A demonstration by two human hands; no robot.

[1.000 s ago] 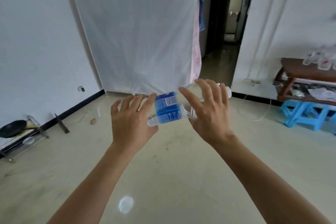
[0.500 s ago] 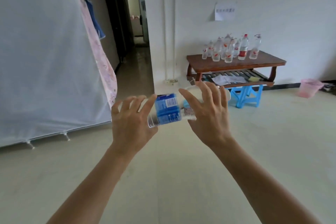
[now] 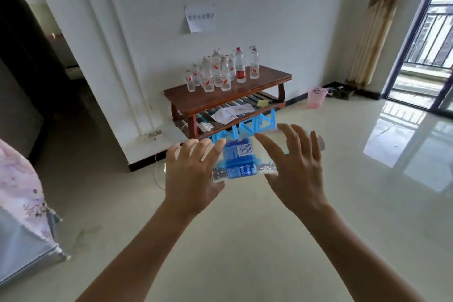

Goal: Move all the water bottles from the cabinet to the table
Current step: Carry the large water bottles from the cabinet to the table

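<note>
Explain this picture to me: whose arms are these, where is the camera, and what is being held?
There is no machine here: a person does the job with bare hands. The camera is a wide-angle one worn on the head, looking forward and down, so both forearms reach in from the bottom edge. The left hand and right hand press a clear water bottle with a blue label between them. It lies sideways, and the fingers are spread rather than wrapped round it. Blur hides whether it is one bottle or two. Ahead, against the wall, stands a low wooden table with a cluster of upright red-labelled water bottles on top and papers on its slatted lower shelf. Under it sit blue plastic stools. A pink basket stands on the floor to its right.
</note>
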